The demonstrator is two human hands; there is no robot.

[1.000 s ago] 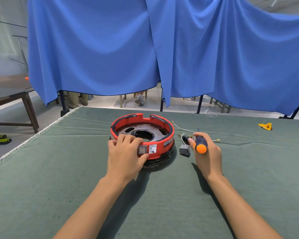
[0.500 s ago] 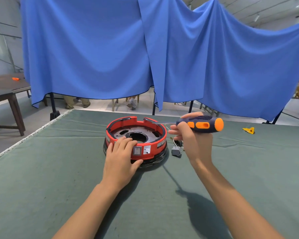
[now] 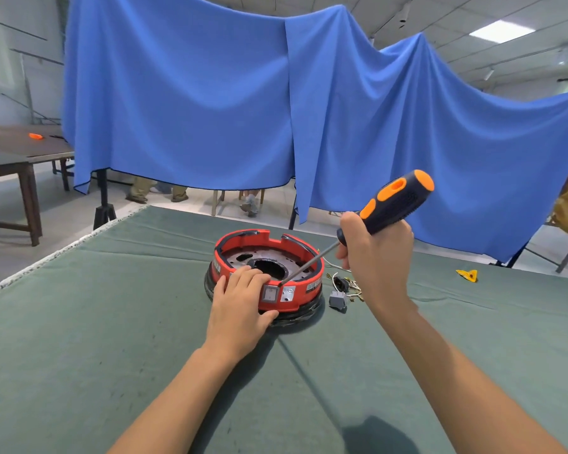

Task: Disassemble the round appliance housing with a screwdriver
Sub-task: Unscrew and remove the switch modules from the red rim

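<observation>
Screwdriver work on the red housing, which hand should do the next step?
Right. The right hand already grips the screwdriver, its tip at the red housing rim; the left hand steadies it.

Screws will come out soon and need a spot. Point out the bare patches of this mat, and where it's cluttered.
Bare green mat spreads left of the red housing, out to the table's white edge. More lies between the two forearms. Right of the right hand, it stays bare up to the yellow piece. Crowded: the grey connector and loose wires beside the housing.
</observation>
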